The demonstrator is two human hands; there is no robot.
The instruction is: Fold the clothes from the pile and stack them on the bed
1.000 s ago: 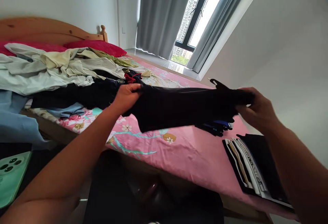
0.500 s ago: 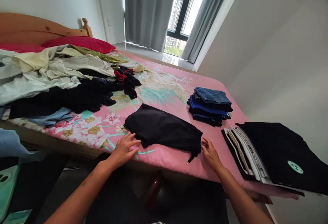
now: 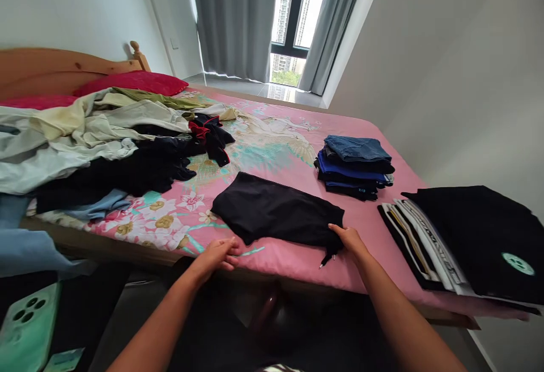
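A pair of black drawstring shorts (image 3: 276,208) lies folded lengthwise near the front edge of the bed, its cord ends hanging out at the lower right corner. My right hand (image 3: 349,239) grips that right end, the thumb side on top and the other fingers mostly hidden by the cloth. My left hand (image 3: 219,256) hovers by the bed edge, just below the left part of the shorts. Its fingers are loosely bent and apart, with nothing in them.
Loose clothes (image 3: 106,139) are heaped on the left of the bed (image 3: 293,253). A stack of folded garments topped with denim (image 3: 357,149) sits at the right. Nearer, a black garment (image 3: 476,230) covers another folded pile. A green phone (image 3: 32,326) lies lower left.
My right hand has moved onto the right end of the shorts and taken hold of it. The fingers of my left hand have curled in more. The view has shifted slightly.
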